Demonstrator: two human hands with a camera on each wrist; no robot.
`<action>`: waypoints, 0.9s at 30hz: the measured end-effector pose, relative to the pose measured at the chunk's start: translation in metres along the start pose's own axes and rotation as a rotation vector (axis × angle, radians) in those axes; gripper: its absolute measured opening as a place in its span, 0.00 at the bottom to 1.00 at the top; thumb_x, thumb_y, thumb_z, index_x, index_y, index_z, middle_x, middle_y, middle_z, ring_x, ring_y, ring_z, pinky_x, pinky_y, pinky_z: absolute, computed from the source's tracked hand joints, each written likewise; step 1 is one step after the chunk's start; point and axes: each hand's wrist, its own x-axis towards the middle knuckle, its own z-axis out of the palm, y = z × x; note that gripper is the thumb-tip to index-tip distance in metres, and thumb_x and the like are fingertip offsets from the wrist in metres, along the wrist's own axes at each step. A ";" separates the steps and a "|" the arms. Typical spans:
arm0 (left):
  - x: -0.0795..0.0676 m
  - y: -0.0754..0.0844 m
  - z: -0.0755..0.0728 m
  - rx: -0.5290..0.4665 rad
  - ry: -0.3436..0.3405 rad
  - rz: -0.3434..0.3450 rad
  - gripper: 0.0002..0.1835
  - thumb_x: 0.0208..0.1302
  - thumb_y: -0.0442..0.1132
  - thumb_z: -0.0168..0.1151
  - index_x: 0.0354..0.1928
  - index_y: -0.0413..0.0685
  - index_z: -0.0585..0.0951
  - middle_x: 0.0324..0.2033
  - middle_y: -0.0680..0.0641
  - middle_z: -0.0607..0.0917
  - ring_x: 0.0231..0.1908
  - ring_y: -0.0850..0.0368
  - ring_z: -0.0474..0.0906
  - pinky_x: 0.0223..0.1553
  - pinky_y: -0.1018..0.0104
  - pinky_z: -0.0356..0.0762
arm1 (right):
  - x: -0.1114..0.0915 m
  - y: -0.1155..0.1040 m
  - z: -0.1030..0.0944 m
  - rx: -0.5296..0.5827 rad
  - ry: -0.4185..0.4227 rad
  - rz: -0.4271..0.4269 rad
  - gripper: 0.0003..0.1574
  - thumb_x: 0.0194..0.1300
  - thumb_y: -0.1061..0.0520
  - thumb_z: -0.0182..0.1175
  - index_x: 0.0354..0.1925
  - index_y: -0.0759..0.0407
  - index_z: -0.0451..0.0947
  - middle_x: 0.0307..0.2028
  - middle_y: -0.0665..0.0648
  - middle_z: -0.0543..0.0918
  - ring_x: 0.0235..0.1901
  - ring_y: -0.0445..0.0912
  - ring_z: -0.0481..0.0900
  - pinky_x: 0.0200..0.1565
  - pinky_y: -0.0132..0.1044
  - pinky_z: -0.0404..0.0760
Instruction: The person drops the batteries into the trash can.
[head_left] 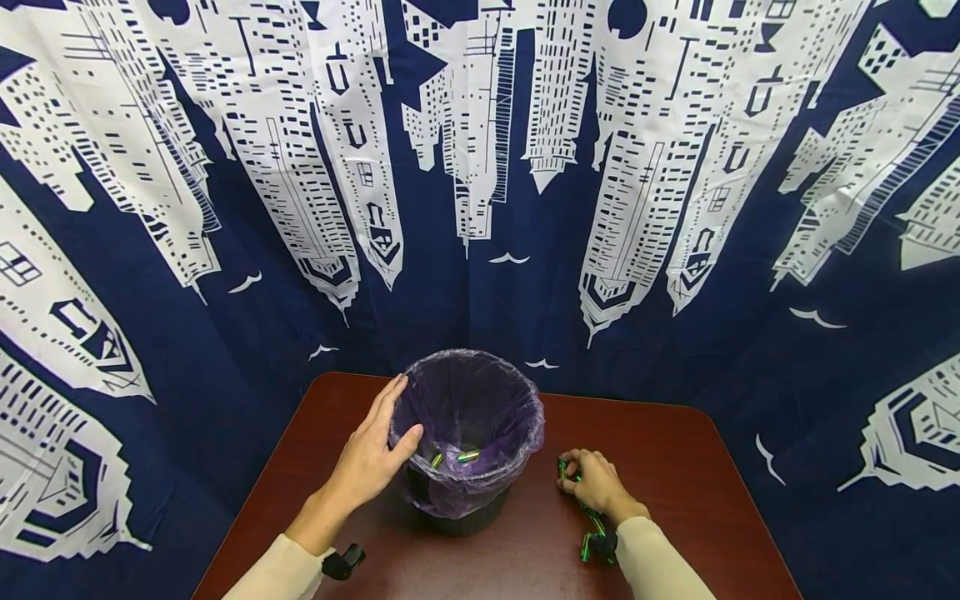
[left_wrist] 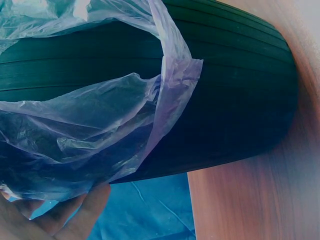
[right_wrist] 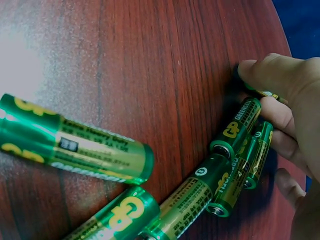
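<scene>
A round dark waste bin (head_left: 459, 522) stands on the table, lined with a thin purple plastic bag (head_left: 517, 442) folded over its rim. Two batteries (head_left: 468, 456) lie inside on the liner. My left hand (head_left: 367, 454) rests against the bin's left side, fingers fairly straight and thumb at the rim; in the left wrist view its fingers (left_wrist: 95, 210) touch the bag. To the right of the bin, my right hand (head_left: 596, 483) pinches a green battery (head_left: 562, 469) between thumb and fingers, partly hidden in the right wrist view. Several green-and-gold batteries (right_wrist: 75, 142) lie close by on the table.
The reddish-brown wooden table (head_left: 675, 442) has rounded far corners. Behind it hangs a navy curtain (head_left: 480, 308) printed with white buildings. A black strap (head_left: 343, 562) is at the left wrist, and more batteries (head_left: 586, 547) lie near the right wrist.
</scene>
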 end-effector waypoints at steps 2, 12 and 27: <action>0.000 0.001 0.000 0.000 -0.003 -0.001 0.46 0.82 0.57 0.64 0.94 0.52 0.61 0.93 0.42 0.63 0.84 0.27 0.74 0.71 0.15 0.79 | 0.001 -0.002 -0.001 0.013 -0.018 0.045 0.28 0.67 0.53 0.85 0.61 0.60 0.90 0.39 0.47 0.88 0.46 0.45 0.80 0.58 0.59 0.78; 0.000 0.001 0.000 -0.003 -0.015 -0.013 0.47 0.83 0.58 0.63 0.95 0.53 0.60 0.94 0.43 0.62 0.85 0.26 0.73 0.71 0.13 0.78 | 0.003 -0.008 -0.005 0.046 0.012 0.104 0.26 0.68 0.53 0.86 0.59 0.59 0.91 0.40 0.47 0.91 0.48 0.47 0.83 0.59 0.53 0.82; 0.001 0.002 -0.001 0.000 -0.005 -0.008 0.45 0.84 0.56 0.65 0.94 0.53 0.61 0.93 0.42 0.64 0.84 0.27 0.75 0.74 0.16 0.78 | 0.001 -0.024 -0.029 0.097 0.035 0.098 0.27 0.70 0.51 0.85 0.62 0.59 0.90 0.48 0.53 0.91 0.56 0.53 0.90 0.67 0.62 0.88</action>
